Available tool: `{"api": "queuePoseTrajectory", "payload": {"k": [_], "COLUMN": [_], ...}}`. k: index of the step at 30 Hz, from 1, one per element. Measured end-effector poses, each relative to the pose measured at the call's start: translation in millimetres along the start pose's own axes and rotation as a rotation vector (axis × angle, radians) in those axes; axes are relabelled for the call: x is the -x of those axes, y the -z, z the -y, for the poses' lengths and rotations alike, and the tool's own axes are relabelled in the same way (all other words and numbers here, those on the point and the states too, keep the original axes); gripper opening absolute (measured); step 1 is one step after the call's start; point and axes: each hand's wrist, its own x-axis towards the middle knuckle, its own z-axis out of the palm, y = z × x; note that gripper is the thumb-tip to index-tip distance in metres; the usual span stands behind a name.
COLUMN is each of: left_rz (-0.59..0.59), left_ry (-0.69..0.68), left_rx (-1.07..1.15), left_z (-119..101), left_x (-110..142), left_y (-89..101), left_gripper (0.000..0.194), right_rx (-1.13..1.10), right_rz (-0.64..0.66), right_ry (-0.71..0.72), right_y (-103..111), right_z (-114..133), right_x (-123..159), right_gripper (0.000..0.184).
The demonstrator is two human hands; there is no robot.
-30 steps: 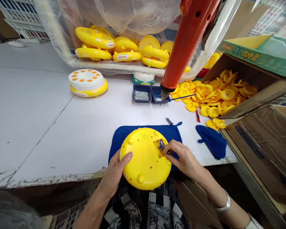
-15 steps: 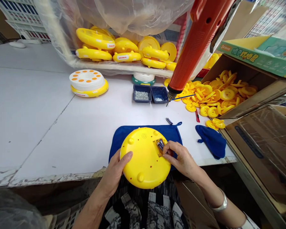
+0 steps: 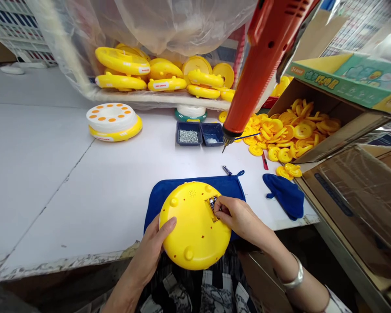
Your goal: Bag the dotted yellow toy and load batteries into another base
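Observation:
A round yellow plastic toy housing (image 3: 195, 234) is tilted toward me with its underside up, over the bench's front edge. My left hand (image 3: 154, 241) grips it by the left rim, thumb on top. On its upper right, a rectangular battery compartment holds at least one battery (image 3: 212, 201). My right hand (image 3: 243, 217) is closed there, thumb and fingertips pinching at a battery and hiding part of the compartment. Under the housing lies a blue cloth (image 3: 159, 191). One loose battery (image 3: 226, 170) rests at the cloth's far edge.
An orange electric screwdriver (image 3: 250, 74) hangs over the bench. Behind it stand blue trays (image 3: 189, 135) of screws. Yellow plastic parts (image 3: 280, 130) spill from a carton at right, near a red knife (image 3: 265, 161) and another blue cloth (image 3: 285, 195). A white-topped toy (image 3: 114, 121) sits left.
My right fingers have shifted slightly over the compartment and still press at a battery. The housing stays in my left hand; the whole view has moved a little.

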Motion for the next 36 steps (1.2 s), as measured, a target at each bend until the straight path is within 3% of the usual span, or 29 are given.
{"api": "queuePoseTrajectory", "payload": {"k": [4,9,13,16,19,24,29,32,36], "left_rz": [-0.095,-0.120,-0.093,-0.072,-0.034,-0.083,-0.099,-0.058,-0.040], "left_ry": [-0.022,-0.021,-0.019,-0.029,0.013,0.016,-0.015,-0.026,-0.019], "left_rx": [0.008,0.011,0.042,0.027,0.015,0.040,0.012,-0.013,-0.018], "left_z": [-4.2,-6.5,-6.0,-3.2,-0.9,-3.4,-2.5,0.4,2.0], "left_x": [2.0,4.4,4.0,2.1,1.4,3.3,2.8,2.1,1.6], "left_y": [-7.9,-13.3,-11.2,-5.8,-1.6,-7.6,-9.7,-4.9,-0.9], "left_gripper": [0.068,0.066,0.062,0.063,0.066,0.072,0.072,0.070,0.070], "right_rx": [0.009,0.167,0.261,0.253,0.154,-0.188,0.007,0.012,-0.097], "right_rz": [0.018,-0.345,-0.363,-0.361,-0.291,0.017,0.163,0.186,0.108], "right_ry": [0.085,-0.038,-0.053,-0.039,0.028,0.220,0.296,0.280,0.255], "right_y": [20.5,55.0,54.9,52.9,57.3,52.6,32.8,26.5,19.5], "right_z": [-10.9,-50.7,-64.7,-58.3,-39.7,-0.1,11.0,7.0,-0.4], "right_x": [-14.9,-62.0,-97.2,-98.4,-74.2,-31.9,-38.4,-44.0,-40.6], "right_gripper": [0.009,0.009,0.016,0.013,0.010,0.015,0.015,0.005,0.008]}}
